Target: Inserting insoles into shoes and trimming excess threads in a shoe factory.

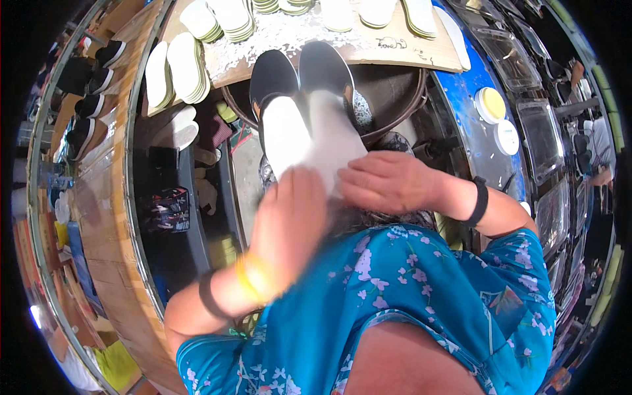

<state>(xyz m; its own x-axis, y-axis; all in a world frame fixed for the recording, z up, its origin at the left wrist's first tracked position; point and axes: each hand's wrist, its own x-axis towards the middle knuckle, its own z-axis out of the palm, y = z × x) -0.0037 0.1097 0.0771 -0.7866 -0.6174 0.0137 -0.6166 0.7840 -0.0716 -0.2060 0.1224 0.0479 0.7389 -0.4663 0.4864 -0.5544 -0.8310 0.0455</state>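
Observation:
Two dark slip-on shoes lie side by side in front of me, toes pointing away: the left shoe [273,74] and the right shoe [326,66]. A white insole [284,125] reaches into the left one, and a second white insole [329,122], blurred by motion, reaches into the right one. My right hand [388,181] has its fingers closed together on the near end of the right insole. Against the near end of the left insole is my left hand [289,214], smeared by motion, so its grip is unclear. The heels of both shoes are hidden.
Stacks of white insoles with green edges [227,18] stand on the wooden board [368,56], among white scraps. Below it is a round dark basin [411,108]. Several dark shoes [82,135] line a shelf at left. Two round tubs [492,105] sit on the blue surface at right.

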